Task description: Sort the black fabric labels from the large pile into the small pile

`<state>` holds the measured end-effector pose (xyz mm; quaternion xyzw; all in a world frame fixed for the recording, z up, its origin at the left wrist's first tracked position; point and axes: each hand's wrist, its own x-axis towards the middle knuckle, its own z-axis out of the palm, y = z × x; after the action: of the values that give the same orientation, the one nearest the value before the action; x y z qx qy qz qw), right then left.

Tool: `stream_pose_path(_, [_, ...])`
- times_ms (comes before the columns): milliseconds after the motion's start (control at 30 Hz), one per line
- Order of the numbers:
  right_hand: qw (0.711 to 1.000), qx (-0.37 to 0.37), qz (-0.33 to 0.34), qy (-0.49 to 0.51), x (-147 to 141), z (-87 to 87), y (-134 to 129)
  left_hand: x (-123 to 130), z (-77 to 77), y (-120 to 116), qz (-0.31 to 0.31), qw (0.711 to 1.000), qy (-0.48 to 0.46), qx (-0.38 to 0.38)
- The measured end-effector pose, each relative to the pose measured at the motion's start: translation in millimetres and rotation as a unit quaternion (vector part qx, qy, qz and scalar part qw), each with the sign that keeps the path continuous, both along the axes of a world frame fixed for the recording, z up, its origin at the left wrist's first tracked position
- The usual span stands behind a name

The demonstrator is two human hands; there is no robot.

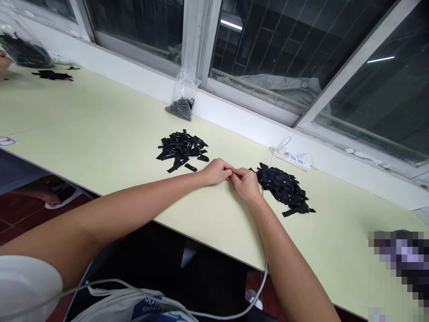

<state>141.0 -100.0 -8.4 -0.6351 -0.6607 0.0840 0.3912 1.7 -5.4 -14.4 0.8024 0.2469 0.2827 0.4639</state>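
Note:
My left hand (217, 171) and my right hand (247, 183) meet fingertip to fingertip above the table, both pinched closed. Whatever lies between the fingers is too small and hidden to make out. Left of my hands is a loose pile of short black fabric strips (182, 146), some with small light marks. One single strip (191, 167) lies apart from it, near my left wrist. A larger, denser pile of similar black strips (283, 185) is just right of my right hand.
A clear plastic bag (182, 100) with dark pieces stands by the wall. A white power strip (292, 159) has a cable (266, 264) running down over the table edge. Far left are more black strips (52, 75), a bigger bag (25, 47) and another person's hand (4, 61).

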Motion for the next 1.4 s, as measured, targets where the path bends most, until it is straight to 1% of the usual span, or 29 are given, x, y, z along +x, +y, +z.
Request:
stream_pose_path(100, [1.000, -0.001, -0.009, 0.006, -1, -0.6, 0, 1, -0.4, 2, 0.004, 1.000, 0.006, -0.016])
stream_pose_path(267, [0.999, -0.027, -0.038, 0.028, -2, 3.1, 0, -1, 2.3, 0, -0.015, 0.999, 0.003, 0.037])
stream_pose_path(400, [0.996, -0.042, -0.059, 0.048, 2, 5.2, 0, -3, 5.3, -2, -0.025, 0.998, 0.013, 0.063])
stream_pose_path(567, [0.995, -0.049, -0.066, 0.050, 9, 4.7, -1, -3, 4.8, -1, -0.008, 0.994, 0.027, 0.101])
stream_pose_path(767, [0.996, -0.047, -0.078, 0.016, 14, 0.8, 1, -4, 4.1, 3, 0.021, 0.989, 0.034, 0.139])
stream_pose_path(1000, [0.995, -0.051, -0.087, 0.007, 17, -0.9, 3, -6, 8.7, 2, 0.026, 0.992, 0.029, 0.118])
stream_pose_path(1167, [0.993, -0.051, -0.102, 0.016, 17, 2.0, 2, -7, 7.3, 5, 0.037, 0.995, 0.022, 0.091])
stream_pose_path(1300, [0.988, -0.055, -0.129, 0.062, 20, 0.4, 2, -7, 6.4, 7, 0.060, 0.996, -0.018, 0.058])
stream_pose_path(1400, [0.984, -0.046, -0.135, 0.105, 24, -3.6, 5, -9, 8.6, 7, 0.053, 0.997, -0.018, 0.044])
